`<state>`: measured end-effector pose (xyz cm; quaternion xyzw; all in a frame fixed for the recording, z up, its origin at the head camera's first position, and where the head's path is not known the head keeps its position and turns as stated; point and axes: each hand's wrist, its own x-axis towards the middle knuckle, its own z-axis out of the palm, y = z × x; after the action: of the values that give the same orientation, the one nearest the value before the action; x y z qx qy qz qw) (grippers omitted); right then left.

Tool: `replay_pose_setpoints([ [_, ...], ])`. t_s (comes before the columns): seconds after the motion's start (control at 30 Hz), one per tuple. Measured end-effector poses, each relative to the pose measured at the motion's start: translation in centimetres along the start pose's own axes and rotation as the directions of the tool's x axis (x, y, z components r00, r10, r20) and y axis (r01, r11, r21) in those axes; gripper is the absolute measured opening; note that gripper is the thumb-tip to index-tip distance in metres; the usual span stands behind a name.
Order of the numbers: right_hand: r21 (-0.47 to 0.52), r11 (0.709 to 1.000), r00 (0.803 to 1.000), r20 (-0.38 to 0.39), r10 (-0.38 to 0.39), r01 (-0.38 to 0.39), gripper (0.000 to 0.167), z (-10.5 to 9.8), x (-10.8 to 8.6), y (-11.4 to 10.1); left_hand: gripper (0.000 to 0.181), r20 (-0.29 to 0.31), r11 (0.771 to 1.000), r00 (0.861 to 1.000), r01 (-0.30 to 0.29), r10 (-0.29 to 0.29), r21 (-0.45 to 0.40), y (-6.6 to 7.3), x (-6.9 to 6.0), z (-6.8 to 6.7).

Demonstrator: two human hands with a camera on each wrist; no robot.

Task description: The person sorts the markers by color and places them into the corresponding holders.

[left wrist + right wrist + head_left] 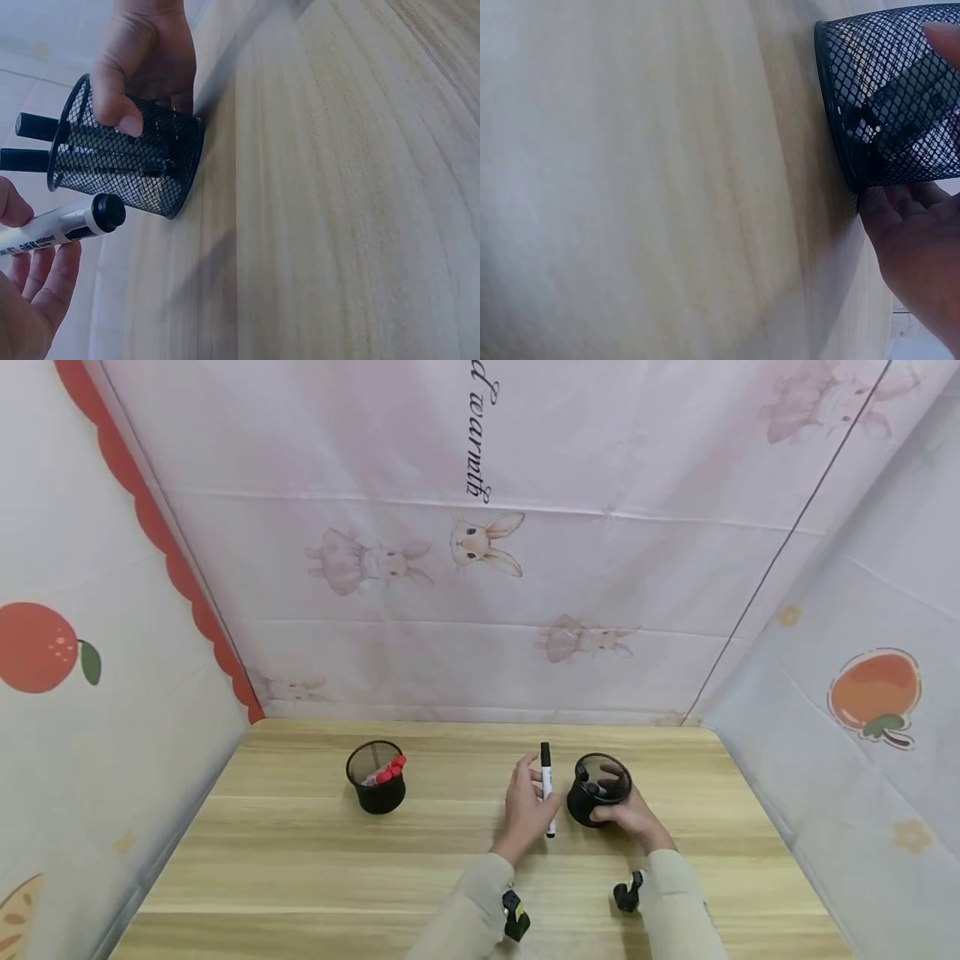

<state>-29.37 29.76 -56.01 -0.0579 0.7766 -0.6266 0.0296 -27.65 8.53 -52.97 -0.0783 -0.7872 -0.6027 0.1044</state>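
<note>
Between the thumb and fingers of my left hand [527,807] is a white marker [547,781] with a black cap, held upright above the table just left of a black mesh pen cup [582,806]. My right hand [633,818] grips that cup around its side, thumb at the front. Two black-capped markers [34,160] stick out of the cup's mouth in the left wrist view. In the right wrist view the mesh cup [885,90] stands with its base on the table, dark marker shapes showing through the mesh.
A second black mesh cup [381,799] stands at the left of the table, with red-capped markers [390,770] leaning in it. The wooden table [300,877] meets a printed cloth wall [420,668] at the back, and cloth walls rise on both sides.
</note>
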Motion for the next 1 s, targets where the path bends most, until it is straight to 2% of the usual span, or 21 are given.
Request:
replay_pose_setpoints([
  [0.13, -0.011, 0.999, 0.999, 0.0, -0.041, 0.041, 0.088, 0.0, 0.1, 0.3, 0.063, -0.012, 1.0, 1.0, 0.006, -0.006, 0.022, 0.5, 0.2, 0.0],
  [0.27, -0.02, 0.999, 0.999, -0.007, -0.044, 0.043, 0.088, 0.0, 0.1, 0.3, 0.05, -0.004, 0.999, 1.0, -0.013, 0.013, 0.033, 1.0, 0.4, -0.1],
  [0.57, -0.004, 0.999, 0.999, 0.001, -0.036, 0.036, 0.088, -0.1, 0.2, 0.4, 0.041, 0.052, 0.998, 0.997, -0.054, 0.056, -0.042, 2.0, 0.6, -0.3],
  [0.63, 0.002, 0.999, 0.999, 0.002, -0.033, 0.033, 0.089, -0.1, 0.1, 0.3, 0.04, 0.054, 0.998, 0.997, -0.054, 0.056, -0.036, 2.3, 0.6, -0.3],
  [0.83, 0.009, 1.0, 1.0, 0.0, -0.021, 0.021, 0.091, 0.0, 0.0, 0.3, 0.032, 0.013, 0.994, 0.994, -0.104, 0.104, -0.025, 3.0, 0.6, -0.5],
  [1.0, 0.015, 1.0, 1.0, -0.007, -0.019, 0.019, 0.09, 0.0, 0.0, 0.2, 0.024, -0.026, 0.986, 0.988, -0.156, 0.155, -0.059, 3.4, 0.9, -0.4],
])
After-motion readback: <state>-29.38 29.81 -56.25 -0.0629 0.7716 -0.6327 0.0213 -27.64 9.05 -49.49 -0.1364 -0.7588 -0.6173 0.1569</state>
